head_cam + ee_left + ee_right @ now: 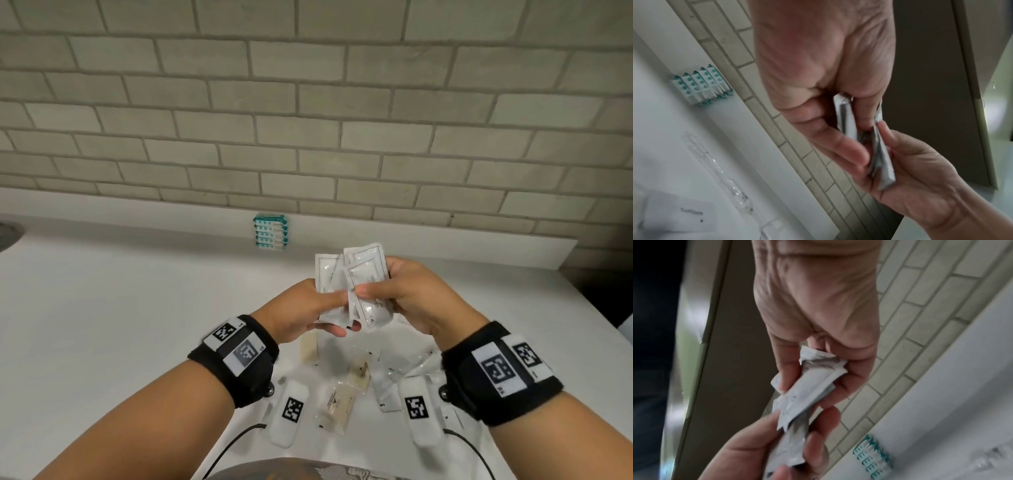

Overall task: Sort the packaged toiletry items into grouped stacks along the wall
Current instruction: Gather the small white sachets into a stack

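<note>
Both hands hold a bunch of white sachets (356,287) above the white counter (137,308), fanned out and uneven. My left hand (305,311) pinches the sachets (846,120) from the left between thumb and fingers. My right hand (394,291) grips the sachets (809,395) from the right, thumb on the front one. A stack of teal-and-white packets (270,231) stands against the tiled wall (308,120); the same teal packets (701,84) (871,456) show in both wrist views.
Loose items lie on the counter under my wrists: beige soap packets (334,406), white sachets (387,387), a clear-wrapped toothbrush (719,172) and a white sachet marked toothpaste (680,214). The counter's right end (582,298) drops off near a dark gap.
</note>
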{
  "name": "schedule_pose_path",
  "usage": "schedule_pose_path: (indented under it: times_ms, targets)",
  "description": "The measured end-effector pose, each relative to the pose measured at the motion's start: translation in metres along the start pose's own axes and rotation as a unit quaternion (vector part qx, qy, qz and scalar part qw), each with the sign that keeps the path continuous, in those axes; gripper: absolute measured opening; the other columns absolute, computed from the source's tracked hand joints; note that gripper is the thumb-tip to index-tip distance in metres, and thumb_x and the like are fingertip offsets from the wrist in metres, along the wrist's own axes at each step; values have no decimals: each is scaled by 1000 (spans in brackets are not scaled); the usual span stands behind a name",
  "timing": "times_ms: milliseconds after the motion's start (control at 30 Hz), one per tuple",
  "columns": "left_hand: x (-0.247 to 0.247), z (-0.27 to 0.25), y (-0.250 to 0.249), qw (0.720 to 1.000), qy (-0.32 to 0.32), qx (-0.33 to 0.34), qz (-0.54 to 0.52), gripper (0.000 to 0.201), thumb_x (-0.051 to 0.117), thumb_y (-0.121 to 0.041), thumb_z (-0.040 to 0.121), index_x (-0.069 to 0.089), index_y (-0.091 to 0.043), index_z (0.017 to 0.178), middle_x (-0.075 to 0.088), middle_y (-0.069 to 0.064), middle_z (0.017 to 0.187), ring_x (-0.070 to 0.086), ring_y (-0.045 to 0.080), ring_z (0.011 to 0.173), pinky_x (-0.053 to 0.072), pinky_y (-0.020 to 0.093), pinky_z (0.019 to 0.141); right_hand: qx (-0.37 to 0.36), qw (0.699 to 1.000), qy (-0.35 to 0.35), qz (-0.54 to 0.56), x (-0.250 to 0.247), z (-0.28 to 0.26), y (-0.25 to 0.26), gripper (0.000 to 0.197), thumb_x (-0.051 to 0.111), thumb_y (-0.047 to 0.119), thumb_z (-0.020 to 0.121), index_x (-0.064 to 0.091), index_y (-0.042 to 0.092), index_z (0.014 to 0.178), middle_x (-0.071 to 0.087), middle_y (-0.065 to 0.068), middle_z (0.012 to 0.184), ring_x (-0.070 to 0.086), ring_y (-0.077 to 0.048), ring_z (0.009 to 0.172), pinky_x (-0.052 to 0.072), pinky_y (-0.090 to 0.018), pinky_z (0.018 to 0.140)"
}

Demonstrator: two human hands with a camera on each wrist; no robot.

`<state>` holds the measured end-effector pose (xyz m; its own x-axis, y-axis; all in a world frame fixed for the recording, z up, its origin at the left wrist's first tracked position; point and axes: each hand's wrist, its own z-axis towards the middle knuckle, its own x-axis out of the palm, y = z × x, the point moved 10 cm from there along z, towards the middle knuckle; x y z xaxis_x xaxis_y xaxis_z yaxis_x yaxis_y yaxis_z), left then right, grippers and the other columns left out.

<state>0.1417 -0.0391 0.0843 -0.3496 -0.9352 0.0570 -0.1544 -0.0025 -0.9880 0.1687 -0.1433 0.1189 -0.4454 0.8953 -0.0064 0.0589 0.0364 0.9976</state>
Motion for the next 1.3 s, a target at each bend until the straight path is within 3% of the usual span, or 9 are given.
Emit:
schedule_pose_path:
  times_ms: [167, 267, 367, 500, 700, 833, 1000, 1133, 1300]
  targets:
    - [-14, 5, 4, 997, -5, -5, -72, 62, 42, -58, 84, 61, -12, 121, 69, 11, 99, 55, 13, 69, 47, 22, 62, -194, 976, -39, -86, -14, -8, 47, 27, 73, -12, 71, 74, 12, 82, 64, -9, 86, 64, -21, 83, 54, -31, 75]
    - [-35, 7, 1, 991, -67, 14, -117, 30, 58, -26, 92, 65, -8, 116, 66, 6, 96, 59, 13, 78, 50, 21, 65, -183, 947, 24, -264, 1, -12, 34, 34, 78, -10, 68, 77, 21, 81, 53, -1, 83, 57, -10, 77, 52, -20, 74]
    - [-51, 11, -5, 987, -116, 44, -103, 23, 59, -1, 91, 65, -11, 110, 67, 7, 98, 66, 18, 88, 54, 24, 76, -116, 939, 20, -324, -2, -13, 3, 39, 77, -6, 72, 77, 32, 82, 65, 1, 83, 65, -18, 80, 55, -28, 77]
    - [-63, 12, -5, 982, -153, 56, -98, 21, 57, 1, 91, 65, -12, 105, 67, 9, 99, 66, 20, 89, 55, 26, 76, -31, 964, -17, -264, -26, -18, -20, 30, 69, 2, 83, 71, 30, 91, 74, 10, 86, 68, -5, 80, 53, -21, 74]
    - [-64, 12, -3, 983, -163, 73, -50, 27, 54, 5, 90, 64, -18, 101, 69, 1, 99, 66, 18, 88, 49, 25, 70, -52, 973, -68, -214, -34, -23, -11, 27, 62, 12, 91, 60, 36, 101, 71, 9, 96, 67, -10, 91, 49, -25, 78]
    - [-45, 15, -10, 989, -120, 85, -19, 34, 58, 4, 88, 63, -20, 111, 72, -5, 95, 65, 15, 82, 46, 23, 64, -59, 976, -17, -209, -7, -17, 1, 28, 63, 11, 91, 59, 35, 104, 72, 12, 93, 68, -6, 88, 53, -29, 79]
    - [-36, 16, -18, 987, -109, 100, -67, 29, 65, -19, 87, 59, -16, 116, 70, 5, 100, 64, 16, 76, 50, 22, 57, -32, 963, -22, -267, 11, -6, -8, 44, 68, 14, 86, 46, 33, 119, 65, 8, 105, 64, -13, 94, 54, -32, 69]
    - [-57, 13, -4, 976, -143, 71, -148, 21, 42, -23, 102, 53, -11, 115, 73, 10, 106, 70, 24, 85, 58, 31, 69, -22, 968, -61, -241, -5, -4, -13, 36, 66, 8, 87, 55, 23, 117, 69, -1, 101, 67, -22, 91, 57, -39, 75]
    - [-41, 16, -8, 971, -114, 93, -188, 29, 40, -18, 102, 57, -12, 125, 72, 7, 109, 66, 25, 105, 49, 38, 95, -73, 995, -28, -68, 2, 4, 9, 43, 61, 4, 91, 50, 24, 128, 70, -4, 111, 69, -21, 96, 53, -30, 70]
